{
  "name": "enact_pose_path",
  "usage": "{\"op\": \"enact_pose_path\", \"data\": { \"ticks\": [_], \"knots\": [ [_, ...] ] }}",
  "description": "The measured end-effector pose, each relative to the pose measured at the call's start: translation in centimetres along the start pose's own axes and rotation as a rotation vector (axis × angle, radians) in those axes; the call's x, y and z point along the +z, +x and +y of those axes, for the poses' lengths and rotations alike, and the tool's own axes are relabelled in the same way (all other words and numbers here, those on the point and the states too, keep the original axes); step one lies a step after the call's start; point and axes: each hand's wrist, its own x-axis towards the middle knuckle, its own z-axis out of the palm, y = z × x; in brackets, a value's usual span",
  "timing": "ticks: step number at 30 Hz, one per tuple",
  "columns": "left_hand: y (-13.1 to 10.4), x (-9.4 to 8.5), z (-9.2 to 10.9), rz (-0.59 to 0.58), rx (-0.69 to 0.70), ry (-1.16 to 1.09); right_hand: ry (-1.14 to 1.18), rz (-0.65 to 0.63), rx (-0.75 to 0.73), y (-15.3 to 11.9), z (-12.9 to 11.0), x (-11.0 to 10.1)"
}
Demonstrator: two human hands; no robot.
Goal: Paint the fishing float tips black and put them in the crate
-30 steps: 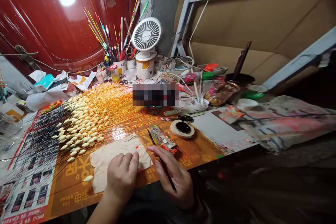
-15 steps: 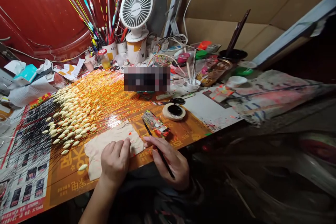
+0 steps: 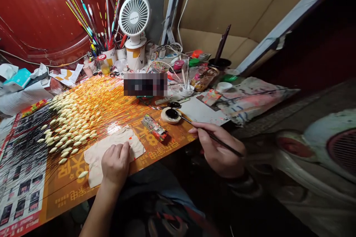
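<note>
My right hand (image 3: 222, 150) grips a slim dark paintbrush (image 3: 213, 136) like a pen. The brush tip reaches the rim of a round pale pot (image 3: 168, 119) holding black paint (image 3: 172, 113). Resting on a crumpled beige cloth (image 3: 94, 155), my left hand (image 3: 116, 163) is closed, and what its fingers hold is hidden. Just left of it lies a single pale fishing float (image 3: 83, 174) with a thin dark stem. A paint-crusted block (image 3: 154, 128) sits between the cloth and the pot.
Many unpainted floats (image 3: 69, 129) with bright tips and black stems spread across the left of the table. Behind them are a white fan (image 3: 135, 16), a cup of finished floats (image 3: 109, 57) and a glass jar (image 3: 104, 64). A small cup with brushes (image 3: 187, 90) stands beyond the pot.
My right hand has moved right, away from the cloth, bringing the brush to the paint pot. My left hand stays closed on the cloth. The view has shifted slightly to the right.
</note>
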Motion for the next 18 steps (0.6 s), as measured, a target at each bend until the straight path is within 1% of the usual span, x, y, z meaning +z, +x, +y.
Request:
{"op": "enact_pose_path", "data": {
  "ticks": [5,10,13,18],
  "knots": [
    [-0.1,0.2,-0.2,-0.005,-0.005,-0.001,-0.056,-0.011,0.017,2.4,1.2,-0.4],
    [0.0,0.2,-0.3,0.019,0.004,-0.023,-0.059,-0.066,0.021,4.3,1.8,0.5],
    [0.2,0.1,-0.2,0.028,0.008,-0.017,-0.081,-0.113,-0.010,5.0,2.4,1.2],
    [0.3,0.0,-0.1,0.032,0.012,-0.025,-0.113,-0.133,-0.040,5.3,3.3,1.9]
  ]
}}
